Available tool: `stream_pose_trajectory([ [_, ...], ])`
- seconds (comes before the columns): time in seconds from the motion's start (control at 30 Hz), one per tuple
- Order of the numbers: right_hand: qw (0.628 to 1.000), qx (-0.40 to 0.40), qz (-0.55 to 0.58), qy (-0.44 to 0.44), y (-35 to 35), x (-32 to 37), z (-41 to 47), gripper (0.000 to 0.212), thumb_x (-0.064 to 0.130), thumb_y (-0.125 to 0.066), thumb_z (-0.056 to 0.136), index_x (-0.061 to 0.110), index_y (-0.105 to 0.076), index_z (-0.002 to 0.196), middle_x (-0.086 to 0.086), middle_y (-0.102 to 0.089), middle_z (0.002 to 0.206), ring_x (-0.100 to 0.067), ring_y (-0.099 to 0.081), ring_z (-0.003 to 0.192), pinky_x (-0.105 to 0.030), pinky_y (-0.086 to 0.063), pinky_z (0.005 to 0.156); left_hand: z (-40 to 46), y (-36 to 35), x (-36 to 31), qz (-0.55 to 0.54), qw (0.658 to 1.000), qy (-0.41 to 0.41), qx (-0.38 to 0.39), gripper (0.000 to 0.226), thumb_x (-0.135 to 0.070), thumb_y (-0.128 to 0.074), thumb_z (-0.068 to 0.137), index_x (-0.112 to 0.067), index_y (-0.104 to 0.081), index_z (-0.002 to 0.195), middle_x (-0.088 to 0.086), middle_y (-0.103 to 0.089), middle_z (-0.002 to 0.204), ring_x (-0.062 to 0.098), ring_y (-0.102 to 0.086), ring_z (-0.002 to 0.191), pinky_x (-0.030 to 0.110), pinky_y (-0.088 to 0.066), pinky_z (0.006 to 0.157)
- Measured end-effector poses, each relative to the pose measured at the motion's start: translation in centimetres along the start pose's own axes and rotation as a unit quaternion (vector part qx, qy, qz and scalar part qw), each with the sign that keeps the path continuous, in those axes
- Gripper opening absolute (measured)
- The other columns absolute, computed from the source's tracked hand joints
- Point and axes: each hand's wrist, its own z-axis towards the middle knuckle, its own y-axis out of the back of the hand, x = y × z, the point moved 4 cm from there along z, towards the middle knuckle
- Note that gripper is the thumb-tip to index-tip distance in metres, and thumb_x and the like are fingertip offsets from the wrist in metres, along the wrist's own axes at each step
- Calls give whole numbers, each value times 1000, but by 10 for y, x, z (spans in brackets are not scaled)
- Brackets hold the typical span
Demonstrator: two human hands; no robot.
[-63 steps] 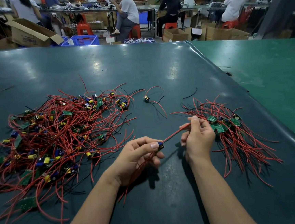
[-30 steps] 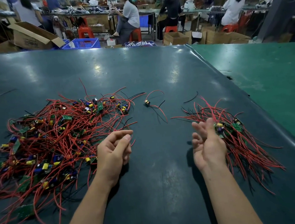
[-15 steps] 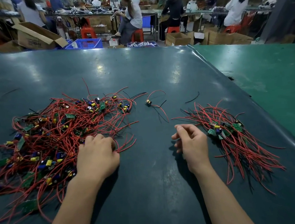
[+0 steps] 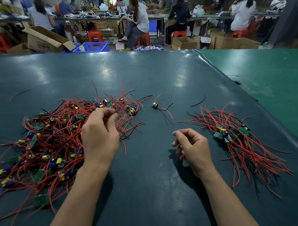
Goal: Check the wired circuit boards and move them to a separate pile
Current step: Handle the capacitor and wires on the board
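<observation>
Our left hand [image 4: 100,138] grip is pinching red wires in the big tangled pile of wired green circuit boards [image 4: 44,145]; right hand [image 4: 192,148] is loosely curled w/ nothing in it, smaller sorted pile [image 4: 237,141] just right of it.

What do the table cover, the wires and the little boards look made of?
Table cover: dark teal sheet, likely vinyl or rubber; smooth, with glossy light reflections. Wires: flexible red and black insulation, probably plastic; they curl loosely. Boards: flat green pieces, likely ordinary circuit-board laminate, though too small to be sure.

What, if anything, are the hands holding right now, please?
Right hand: nothing. Left hand reaches into the big pile; any grip on a wire cannot be told.
</observation>
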Motion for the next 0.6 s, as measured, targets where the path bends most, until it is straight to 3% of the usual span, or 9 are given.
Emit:
stream_pose_trajectory([
  [0.1,986,106,122,-49,-12,4,-7,14,18,-63,92,6,-71,93,-11,-66,71,-16,-53,46,-22,-40,38,3,2,-19,-84,993,-42,-73,14,-7,-60,94,-9,-67,106,4,-67,96,17,-66,83,33,-56,74],
  [0.17,962,181,186,-90,-23,4,-13,27,28,-64,85,7,-70,101,-12,-67,79,-17,-57,50,-21,-41,38,2,-8,-27,-167,984,-16,-62,14,-8,-59,96,-13,-65,108,5,-67,95,16,-68,80,31,-58,69],
  [0.27,951,248,160,-95,-36,3,-19,40,33,-68,82,11,-66,115,-11,-69,92,-20,-62,56,-23,-45,41,-11,-31,-34,-285,957,42,-10,16,-4,-61,94,-12,-63,108,6,-69,93,14,-71,79,26,-58,67],
  [0.37,958,234,148,-74,-36,2,-18,39,25,-73,79,14,-67,116,-14,-68,95,-22,-63,59,-26,-50,44,-31,-56,-30,-345,932,105,39,17,0,-65,90,-14,-66,101,1,-71,88,18,-73,80,30,-60,68],
  [0.47,968,196,138,-73,-35,1,-16,34,25,-78,72,13,-70,103,-11,-71,91,-19,-65,61,-26,-52,45,-45,-75,-20,-374,911,161,66,17,-1,-73,83,-15,-68,93,2,-73,82,20,-73,79,32,-59,71],
  [0.53,974,174,120,-78,-36,-2,-16,24,24,-77,74,12,-71,94,-7,-73,84,-16,-64,60,-25,-52,46,-50,-83,-17,-345,921,150,103,18,-5,-78,79,-18,-71,88,-3,-74,80,11,-71,75,24,-56,71],
  [0.6,979,143,125,-74,-34,-3,-14,12,15,-71,85,7,-67,93,-8,-72,78,-16,-63,56,-24,-50,44,-51,-81,-17,-271,957,52,93,9,-9,-76,83,-17,-73,87,-6,-73,82,9,-69,81,25,-53,77],
])
